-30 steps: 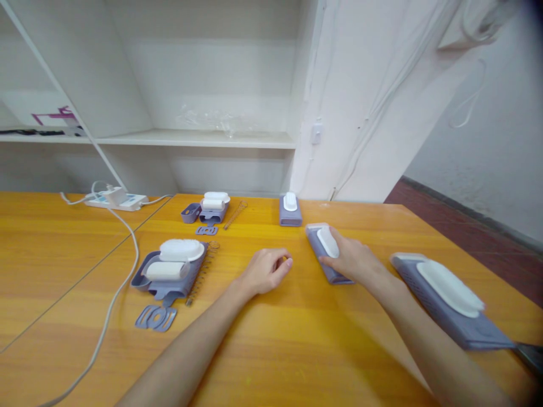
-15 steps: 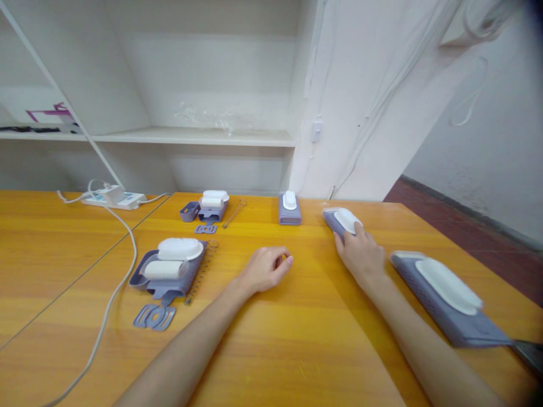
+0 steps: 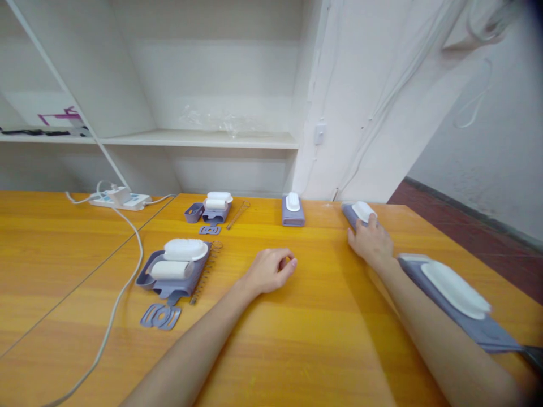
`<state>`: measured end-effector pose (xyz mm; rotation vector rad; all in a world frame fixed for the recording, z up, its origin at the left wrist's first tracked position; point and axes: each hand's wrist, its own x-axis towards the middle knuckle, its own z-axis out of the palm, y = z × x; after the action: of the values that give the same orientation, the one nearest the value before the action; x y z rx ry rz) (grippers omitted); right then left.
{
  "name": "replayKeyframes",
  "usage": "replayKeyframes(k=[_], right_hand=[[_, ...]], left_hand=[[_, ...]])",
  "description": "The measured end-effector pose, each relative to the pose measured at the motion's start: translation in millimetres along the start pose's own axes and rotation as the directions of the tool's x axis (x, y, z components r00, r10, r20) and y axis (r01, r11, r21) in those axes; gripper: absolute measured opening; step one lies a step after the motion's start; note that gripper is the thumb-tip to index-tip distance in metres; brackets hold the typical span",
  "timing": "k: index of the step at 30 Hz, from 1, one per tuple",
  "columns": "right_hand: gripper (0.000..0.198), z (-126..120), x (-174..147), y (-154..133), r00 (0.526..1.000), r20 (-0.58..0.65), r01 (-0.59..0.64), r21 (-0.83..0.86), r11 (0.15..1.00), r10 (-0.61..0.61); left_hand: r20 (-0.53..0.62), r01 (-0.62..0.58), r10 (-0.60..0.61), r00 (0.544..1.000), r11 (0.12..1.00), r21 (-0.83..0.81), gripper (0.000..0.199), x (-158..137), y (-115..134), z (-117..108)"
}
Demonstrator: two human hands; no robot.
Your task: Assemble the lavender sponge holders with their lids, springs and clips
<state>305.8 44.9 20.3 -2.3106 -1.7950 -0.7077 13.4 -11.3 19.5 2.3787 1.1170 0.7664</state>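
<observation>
head view. the right hand (image 3: 373, 243) reaches far forward with thumb and fingers spread part-way. its fingers touch the near portion of a purple-grey holder (image 3: 349, 215) bearing a white oval piece (image 3: 362, 210); whether they grip or merely rest on it cannot be told. this holder lies directly beyond the right hand, at the back of the surface (image 3: 271, 350). the left hand (image 3: 271, 270) rests loosely curled, a gap between thumb and finger, holding nothing.

possible faults: the right forearm (image 3: 432, 330) passes close beside a larger holder (image 3: 483, 329); an inward-to-outward sweep could displace it. excess forward push could drive the touched holder into the wall (image 3: 339, 113). if the white oval piece is not fixed, tilting could shed it.

change from the earliest frame: the touched holder lay nearer, just to the right of the left hand; it is now farther out and to the right, together with the right hand. the left hand has kept its position.
</observation>
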Motion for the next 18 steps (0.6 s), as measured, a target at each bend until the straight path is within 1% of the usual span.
replayKeyframes(k=[5, 10, 13, 16, 18], right_hand=[[0.05, 18, 16, 15, 0.999, 0.027, -0.021, 0.012, 1.0, 0.021], [0.058, 33, 32, 24, 0.991, 0.127, -0.057, 0.035, 0.998, 0.052], [0.062, 39, 38, 30, 0.984, 0.164, -0.075, 0.058, 0.995, 0.065], [0.065, 44, 38, 31, 0.983, 0.167, -0.098, 0.092, 0.991, 0.082], [0.065, 45, 31, 26, 0.987, 0.129, -0.108, 0.11, 0.988, 0.093]], left_hand=[[0.002, 0.001, -0.001, 1.0, 1.0, 0.004, 0.027, 0, -1, 1], [0.008, 0.003, -0.004, 1.0, 1.0, 0.018, 0.027, 1, -2, 1], [0.008, -0.002, 0.002, 1.0, 1.0, 0.031, 0.027, 0, -2, 2], [0.003, -0.015, 0.015, 1.0, 0.999, 0.048, 0.026, 0, -2, 2], [0.0, -0.022, 0.022, 1.0, 0.998, 0.063, 0.026, 1, -2, 2]])
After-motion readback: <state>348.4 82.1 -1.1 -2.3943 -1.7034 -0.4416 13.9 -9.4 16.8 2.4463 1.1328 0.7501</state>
